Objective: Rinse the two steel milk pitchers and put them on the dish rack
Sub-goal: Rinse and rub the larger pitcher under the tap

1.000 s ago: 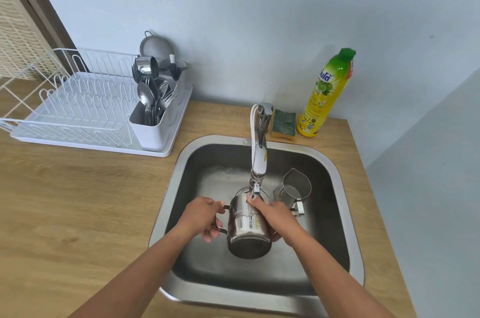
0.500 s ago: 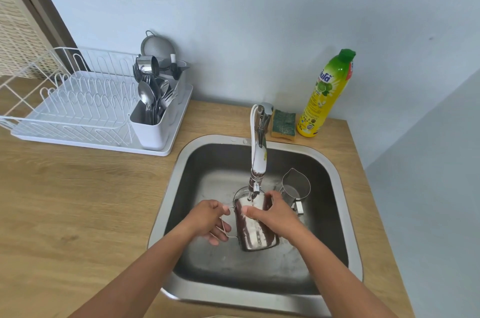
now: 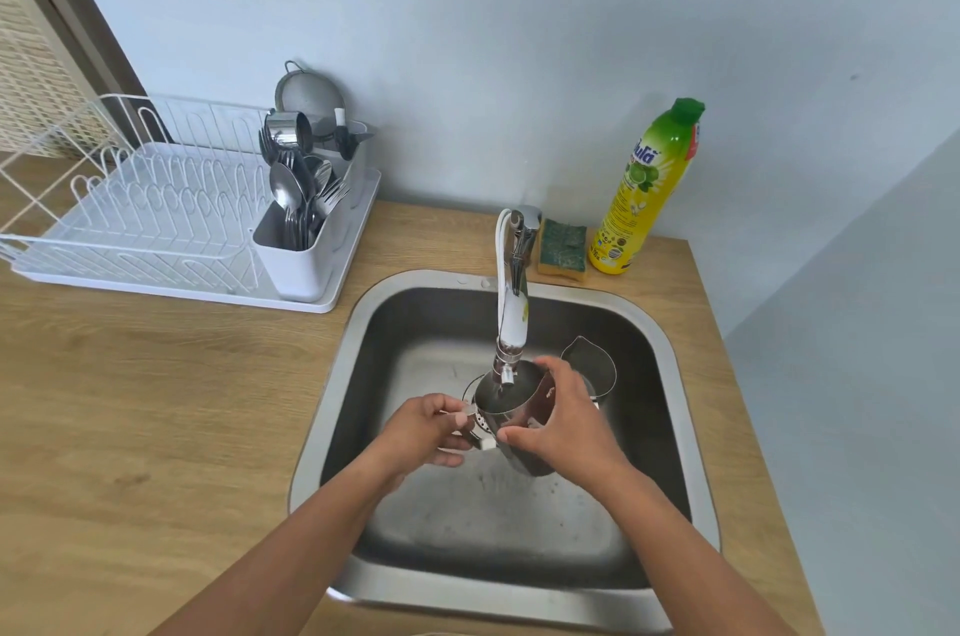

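Note:
I hold a steel milk pitcher [image 3: 511, 399] upright under the faucet spout [image 3: 511, 323], over the steel sink [image 3: 332, 375]. My left hand [image 3: 423, 430] grips its handle on the left side. My right hand [image 3: 563, 420] wraps around its body from the right. A second steel pitcher [image 3: 592, 365] stands in the sink just behind my right hand, partly hidden by it. The white dish rack [image 3: 156, 220] sits on the counter at the far left, with no pitcher on it.
A white cutlery holder [image 3: 304, 251] with spoons and forks stands at the rack's right end, a strainer [image 3: 309, 95] behind it. A sponge [image 3: 562, 246] and a yellow dish soap bottle [image 3: 647, 188] stand behind the sink. Wooden counter [image 3: 156, 401] lies left of the sink.
The pitcher has turned from tilted toward me to upright with its mouth under the spout. My right hand shifted from its rim to its right side.

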Motion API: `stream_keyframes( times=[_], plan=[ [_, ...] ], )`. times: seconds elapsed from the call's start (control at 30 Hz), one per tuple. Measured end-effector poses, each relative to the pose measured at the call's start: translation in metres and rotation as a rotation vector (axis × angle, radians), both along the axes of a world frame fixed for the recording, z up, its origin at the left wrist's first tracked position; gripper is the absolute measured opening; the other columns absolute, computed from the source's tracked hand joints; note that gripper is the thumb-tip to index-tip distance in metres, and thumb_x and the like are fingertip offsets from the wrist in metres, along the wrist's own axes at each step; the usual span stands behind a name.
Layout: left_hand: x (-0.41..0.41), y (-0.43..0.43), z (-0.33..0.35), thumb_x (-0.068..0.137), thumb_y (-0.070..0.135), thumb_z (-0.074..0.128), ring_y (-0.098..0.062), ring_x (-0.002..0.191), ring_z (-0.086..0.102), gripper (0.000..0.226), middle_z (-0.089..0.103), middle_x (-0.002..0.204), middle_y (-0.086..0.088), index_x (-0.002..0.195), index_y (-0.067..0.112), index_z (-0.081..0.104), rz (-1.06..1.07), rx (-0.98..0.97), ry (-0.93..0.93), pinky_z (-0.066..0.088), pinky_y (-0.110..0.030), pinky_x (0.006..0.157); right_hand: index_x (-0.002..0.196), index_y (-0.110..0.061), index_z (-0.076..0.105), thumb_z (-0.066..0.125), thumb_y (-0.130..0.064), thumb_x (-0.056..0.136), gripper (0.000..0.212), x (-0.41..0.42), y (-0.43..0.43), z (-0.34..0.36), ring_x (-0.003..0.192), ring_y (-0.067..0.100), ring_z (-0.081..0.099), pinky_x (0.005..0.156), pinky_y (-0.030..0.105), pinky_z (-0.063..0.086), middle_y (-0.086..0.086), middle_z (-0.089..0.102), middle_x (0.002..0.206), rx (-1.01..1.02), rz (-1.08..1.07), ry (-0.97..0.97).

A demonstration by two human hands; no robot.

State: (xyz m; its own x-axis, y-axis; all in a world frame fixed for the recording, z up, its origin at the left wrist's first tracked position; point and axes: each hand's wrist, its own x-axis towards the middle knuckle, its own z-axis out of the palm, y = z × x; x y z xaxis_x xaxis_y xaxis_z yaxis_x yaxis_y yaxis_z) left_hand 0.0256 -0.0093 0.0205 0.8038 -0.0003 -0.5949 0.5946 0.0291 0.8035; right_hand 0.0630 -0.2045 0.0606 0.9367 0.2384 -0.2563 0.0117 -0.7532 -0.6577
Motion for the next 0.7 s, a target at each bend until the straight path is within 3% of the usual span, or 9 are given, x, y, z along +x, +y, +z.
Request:
stream_keyframes(
  times=[0.1, 0.17, 0.33, 0.43, 0.5, 0.57, 0.7],
  plan=[
    [0.000, 0.001, -0.002, 0.095, 0.008, 0.059, -0.024, 0.094, 0.068, 0.014, 0.071, 0.097, -0.014, 0.106, 0.003, 0.066, 0.071, 0.009, -0.053, 0.061, -0.027, 0.067, 0.138, -0.035, 0.033, 0.089, -0.033, 0.064, 0.092, 0.001, 0.000, -0.001, 0.111, 0.003, 0.043, 0.095, 0.023, 0.042, -0.011, 0.045, 0.136, 0.046, 0.015, -0.028],
    [0.000, 0.002, -0.003, 0.093, 0.004, 0.060, -0.020, 0.094, 0.067, 0.010, 0.071, 0.093, -0.009, 0.100, 0.007, 0.068, 0.109, 0.016, -0.086, 0.060, -0.026, 0.068, 0.135, -0.038, 0.033, 0.089, -0.028, 0.065, 0.090, 0.003, 0.001, -0.003, 0.113, 0.005, 0.049, 0.092, 0.019, 0.043, -0.012, 0.048, 0.133, 0.075, 0.014, -0.027],
    [-0.001, 0.004, 0.002, 0.090, 0.002, 0.064, -0.015, 0.087, 0.065, 0.014, 0.072, 0.100, -0.010, 0.101, 0.004, 0.071, 0.187, 0.117, -0.158, 0.059, -0.022, 0.070, 0.129, -0.045, 0.030, 0.087, -0.025, 0.066, 0.088, 0.009, 0.010, -0.010, 0.115, 0.011, 0.055, 0.090, 0.024, 0.048, -0.012, 0.053, 0.131, 0.106, 0.005, -0.037],
    [-0.001, 0.007, 0.005, 0.087, 0.003, 0.068, -0.018, 0.090, 0.067, 0.012, 0.072, 0.099, 0.001, 0.094, 0.011, 0.073, 0.223, 0.184, -0.198, 0.060, -0.026, 0.076, 0.128, -0.047, 0.029, 0.086, -0.024, 0.068, 0.086, 0.012, 0.014, -0.013, 0.114, 0.013, 0.057, 0.091, 0.027, 0.048, -0.011, 0.055, 0.130, 0.111, -0.005, -0.046],
    [-0.001, 0.011, 0.007, 0.084, 0.008, 0.072, -0.023, 0.092, 0.070, 0.013, 0.073, 0.094, 0.009, 0.088, 0.020, 0.074, 0.207, 0.283, -0.216, 0.060, -0.034, 0.081, 0.129, -0.045, 0.029, 0.085, -0.023, 0.069, 0.085, 0.014, 0.017, -0.015, 0.109, 0.013, 0.058, 0.087, 0.026, 0.046, -0.012, 0.056, 0.127, 0.123, -0.008, -0.042],
    [-0.001, 0.016, 0.010, 0.083, 0.017, 0.074, -0.017, 0.088, 0.071, 0.012, 0.074, 0.091, 0.015, 0.084, 0.029, 0.074, 0.154, 0.438, -0.245, 0.058, -0.038, 0.085, 0.130, -0.043, 0.030, 0.085, -0.023, 0.070, 0.084, 0.016, 0.021, -0.017, 0.104, 0.011, 0.056, 0.084, 0.025, 0.044, -0.014, 0.056, 0.124, 0.133, -0.019, -0.026],
    [-0.005, 0.021, 0.021, 0.088, 0.028, 0.068, -0.004, 0.093, 0.067, 0.008, 0.071, 0.102, 0.019, 0.093, 0.033, 0.070, 0.074, 0.680, -0.337, 0.053, -0.030, 0.086, 0.129, -0.040, 0.033, 0.088, -0.022, 0.066, 0.086, 0.017, 0.031, -0.027, 0.107, 0.011, 0.057, 0.087, 0.024, 0.045, -0.014, 0.057, 0.116, 0.186, -0.050, 0.043]
  ],
)
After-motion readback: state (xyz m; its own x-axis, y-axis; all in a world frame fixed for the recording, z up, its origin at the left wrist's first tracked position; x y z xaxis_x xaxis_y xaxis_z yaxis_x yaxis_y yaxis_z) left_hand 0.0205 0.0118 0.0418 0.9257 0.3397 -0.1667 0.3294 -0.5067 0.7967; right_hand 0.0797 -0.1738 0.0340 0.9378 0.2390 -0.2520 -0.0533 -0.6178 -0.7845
